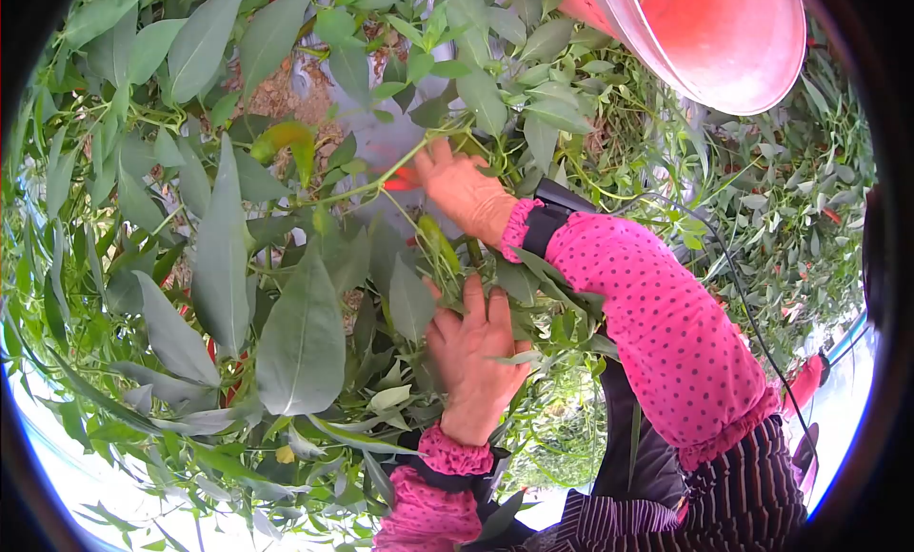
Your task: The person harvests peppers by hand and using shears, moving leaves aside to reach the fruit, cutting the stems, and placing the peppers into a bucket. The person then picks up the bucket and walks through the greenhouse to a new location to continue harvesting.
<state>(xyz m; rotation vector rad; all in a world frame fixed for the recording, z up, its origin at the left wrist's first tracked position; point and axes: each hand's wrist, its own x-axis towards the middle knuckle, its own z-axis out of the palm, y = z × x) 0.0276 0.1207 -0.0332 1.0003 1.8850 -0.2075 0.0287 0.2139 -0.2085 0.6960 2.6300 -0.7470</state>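
So there's a pinkish-red bucket (728, 61) tipped at top right, mouth angled this way. Patch of brown soil (290, 106) upper left, pale ground (371, 133) right beside it, plus more leafy growth (776, 209) way off right.

I saw the right hand (466, 191) stretched out farther than the left hand (474, 366), whose fingers (473, 301) pointed forward, slightly parted.

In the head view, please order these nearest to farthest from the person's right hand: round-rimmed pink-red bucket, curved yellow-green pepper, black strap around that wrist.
From the right hand:
1. Black strap, around the wrist, over the pink sleeve.
2. Curved pepper, to the picture's left.
3. Pink-red bucket, at the picture's upper right.
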